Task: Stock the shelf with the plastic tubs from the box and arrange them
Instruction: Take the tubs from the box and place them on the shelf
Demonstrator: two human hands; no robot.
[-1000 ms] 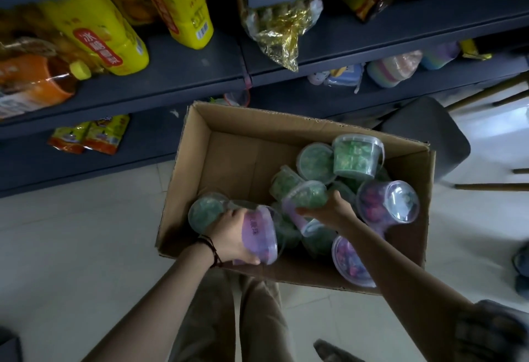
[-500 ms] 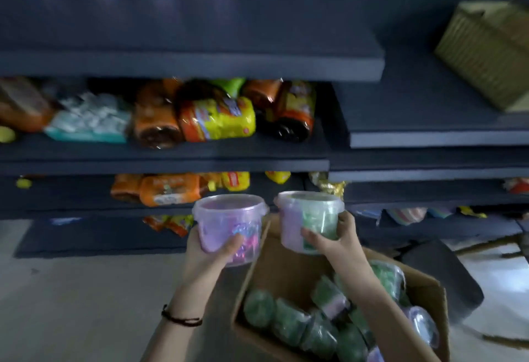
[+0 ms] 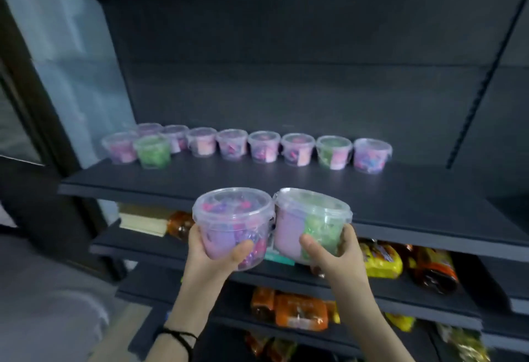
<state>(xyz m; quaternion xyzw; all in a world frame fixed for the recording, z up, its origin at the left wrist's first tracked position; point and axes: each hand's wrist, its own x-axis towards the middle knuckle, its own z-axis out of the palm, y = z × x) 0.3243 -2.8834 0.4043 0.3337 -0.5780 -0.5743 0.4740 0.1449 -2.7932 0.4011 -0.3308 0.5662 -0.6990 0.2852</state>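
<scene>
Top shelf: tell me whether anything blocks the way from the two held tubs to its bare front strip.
Nothing visible does. The left hand holds a pink-purple tub and the right hand a green tub just before the top shelf. The row of tubs stands near the back, leaving the front bare.

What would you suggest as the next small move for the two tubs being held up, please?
Probably carry both forward and set them on the dark shelf, ahead of the row of clear lidded tubs. The left hand holds a pink-and-purple-filled tub, the right hand a green-filled tub, both short of the shelf's bare front.
</scene>
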